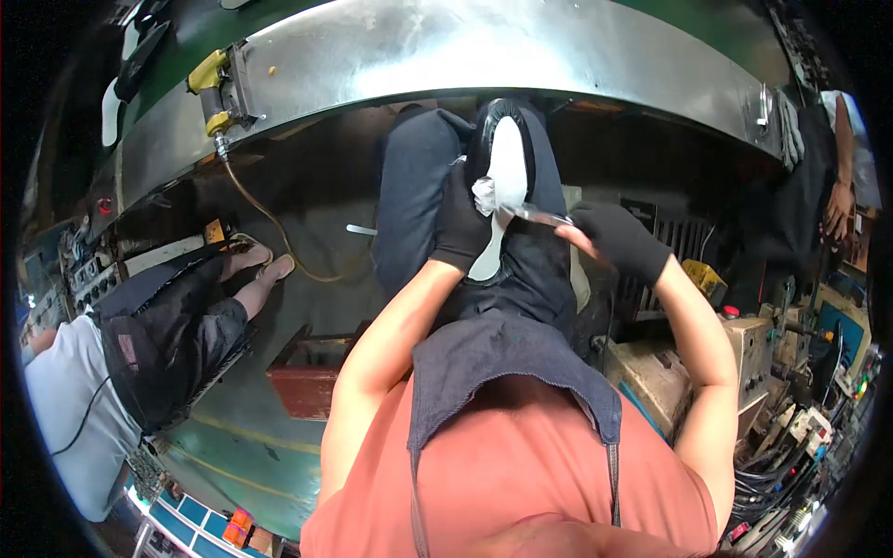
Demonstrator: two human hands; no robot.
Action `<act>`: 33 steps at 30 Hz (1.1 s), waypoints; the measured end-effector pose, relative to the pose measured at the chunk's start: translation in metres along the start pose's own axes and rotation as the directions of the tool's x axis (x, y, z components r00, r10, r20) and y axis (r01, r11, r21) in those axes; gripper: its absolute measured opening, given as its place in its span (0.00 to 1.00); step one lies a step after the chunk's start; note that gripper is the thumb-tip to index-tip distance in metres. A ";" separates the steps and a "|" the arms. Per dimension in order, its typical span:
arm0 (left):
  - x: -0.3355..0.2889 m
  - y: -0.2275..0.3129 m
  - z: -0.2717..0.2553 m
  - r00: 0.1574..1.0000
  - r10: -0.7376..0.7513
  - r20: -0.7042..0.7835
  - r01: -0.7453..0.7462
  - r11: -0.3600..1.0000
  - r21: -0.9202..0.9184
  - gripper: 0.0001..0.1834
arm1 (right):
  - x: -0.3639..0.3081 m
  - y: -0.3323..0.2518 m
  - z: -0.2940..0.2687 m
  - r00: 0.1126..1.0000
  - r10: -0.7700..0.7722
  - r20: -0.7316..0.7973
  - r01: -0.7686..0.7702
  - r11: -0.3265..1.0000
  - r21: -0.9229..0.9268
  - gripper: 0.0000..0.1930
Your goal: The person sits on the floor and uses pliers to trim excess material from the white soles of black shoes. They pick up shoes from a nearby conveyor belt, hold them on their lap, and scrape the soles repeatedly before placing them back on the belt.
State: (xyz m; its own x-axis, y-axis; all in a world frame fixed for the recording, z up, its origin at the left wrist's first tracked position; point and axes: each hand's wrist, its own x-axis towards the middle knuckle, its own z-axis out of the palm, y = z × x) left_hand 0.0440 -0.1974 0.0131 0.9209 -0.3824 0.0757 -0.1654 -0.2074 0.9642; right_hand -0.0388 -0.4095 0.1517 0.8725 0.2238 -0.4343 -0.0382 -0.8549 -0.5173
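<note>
A black shoe upper with a long white insole (507, 153) facing up rests on my lap. My left hand (462, 219), in a black glove, is closed around the shoe's left side near its middle. A crumpled white patch (484, 195) shows at its fingers; whether it is a wrap or a loose scrap, I cannot tell. My right hand (609, 232), also gloved in black with a bare fingertip showing, grips a shiny metal hand tool (538, 216). The tool's tip lies over the narrow middle of the insole. Its exact kind is unclear.
Ahead runs a curved metal bench edge (391, 51) with a yellow air tool (214, 93) hung on it, its hose (251, 200) trailing down. A red-brown box (312, 377) stands on the floor at left. Machinery (753, 349) crowds the right. Other people sit at both sides.
</note>
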 end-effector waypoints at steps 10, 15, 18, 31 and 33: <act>-0.011 -0.021 -0.013 0.918 0.029 0.395 0.089 0.957 -0.277 0.50 | 0.040 -0.050 -0.010 0.910 -0.390 -0.137 0.371 0.917 -0.148 0.18; -0.016 0.036 -0.058 0.835 0.136 0.533 -0.259 0.952 0.164 0.61 | 0.018 -0.090 -0.009 0.907 -0.418 -0.048 0.396 0.887 -0.239 0.23; -0.011 -0.012 -0.028 0.903 -0.092 0.419 0.153 0.982 -0.112 0.67 | 0.027 -0.063 0.015 0.919 -0.362 -0.153 0.335 0.925 -0.178 0.23; -0.013 0.004 -0.035 0.924 -0.032 0.380 0.022 0.999 0.032 0.74 | -0.019 -0.003 0.099 0.928 0.317 -0.195 -0.186 0.850 0.493 0.19; -0.012 0.008 -0.038 0.929 -0.024 0.369 0.041 0.998 -0.037 0.74 | -0.023 -0.011 0.143 0.809 0.578 -0.105 -0.217 0.460 0.861 0.25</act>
State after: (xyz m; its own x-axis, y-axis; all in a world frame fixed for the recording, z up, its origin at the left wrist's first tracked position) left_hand 0.0451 -0.1606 0.0293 0.7294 -0.6825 -0.0468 -0.1142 -0.1890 0.9753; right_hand -0.1279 -0.3384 0.0612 0.7355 -0.3620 -0.5726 -0.6258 -0.0392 -0.7790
